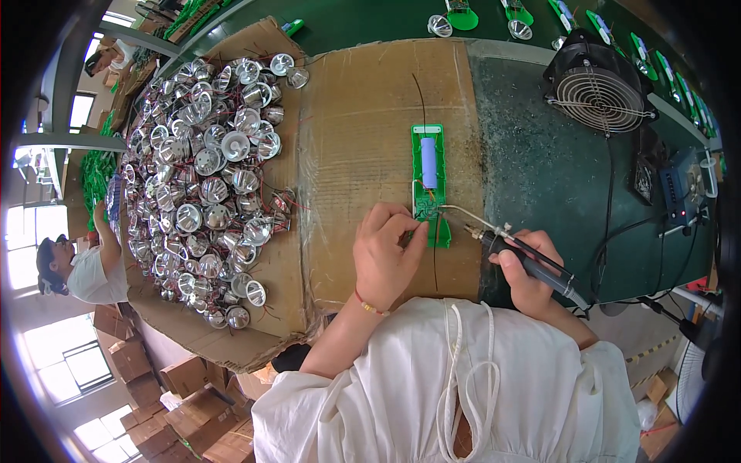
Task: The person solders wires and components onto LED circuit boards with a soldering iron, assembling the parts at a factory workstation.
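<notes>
A long green plastic housing (417,154) lies upright in view on the cardboard, with a lilac cylindrical battery (429,163) in it and a small green circuit board (426,205) below the battery. My left hand (386,251) is at the board's left edge, thumb and forefinger pinched together; whatever they hold is too small to make out. A soldering iron (526,264) with a dark handle is gripped in my right hand (531,270). Its thin bent feed tube (467,211) reaches to the board. One thin dark wire (435,266) runs down past the housing, another (421,92) sticks up above it.
To the left, a cardboard box (270,324) holds a heap of silvery reflector cups (208,162) with wires. A black fan (598,96) and a blue soldering station (683,193) stand at right. Green housings with reflectors line the far edge. A co-worker (81,266) is at far left.
</notes>
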Available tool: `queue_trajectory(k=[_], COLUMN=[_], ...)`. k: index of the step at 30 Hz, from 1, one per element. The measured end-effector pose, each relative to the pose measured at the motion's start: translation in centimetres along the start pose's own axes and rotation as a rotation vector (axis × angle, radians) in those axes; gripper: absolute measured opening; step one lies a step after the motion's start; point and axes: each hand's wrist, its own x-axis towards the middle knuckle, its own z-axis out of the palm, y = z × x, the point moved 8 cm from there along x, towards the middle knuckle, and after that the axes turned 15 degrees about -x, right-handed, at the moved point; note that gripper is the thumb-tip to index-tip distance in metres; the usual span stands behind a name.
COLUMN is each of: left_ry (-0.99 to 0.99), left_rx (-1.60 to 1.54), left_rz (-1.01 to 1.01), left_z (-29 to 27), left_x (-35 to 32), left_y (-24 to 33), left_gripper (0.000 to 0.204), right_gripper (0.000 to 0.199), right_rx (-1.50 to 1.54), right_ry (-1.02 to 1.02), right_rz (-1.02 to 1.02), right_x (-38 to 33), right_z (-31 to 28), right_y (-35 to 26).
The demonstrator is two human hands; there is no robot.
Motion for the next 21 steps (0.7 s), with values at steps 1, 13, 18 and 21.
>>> queue_trajectory(k=[1, 13, 18, 21], left_ry=[0.001, 0.08, -0.219, -0.213], left_rx=[-0.005, -0.232, 0.012, 0.051], left_rz=[-0.017, -0.301, -0.252, -0.212], left_z=[0.0, -1.2, 0.0, 0.3], left_x=[0.0, 0.4, 2.4, 7.1], left_y=[0.0, 0.1, -1.8, -2.3], left_gripper=[0.009, 0.01, 0.017, 0.016], right_gripper=[0.017, 0.017, 0.015, 0.014], right_rx=[0.058, 0.217, 0.148, 0.108], right_ry=[0.052, 0.195, 0.263, 0.251], right_rz=[0.008, 0.042, 0.034, 0.056], right_x=[-0.1, 0.2, 1.2, 1.9], right_z=[-0.3, -1.4, -2.7, -3.0], right_y=[0.1, 0.9, 1.8, 2.2])
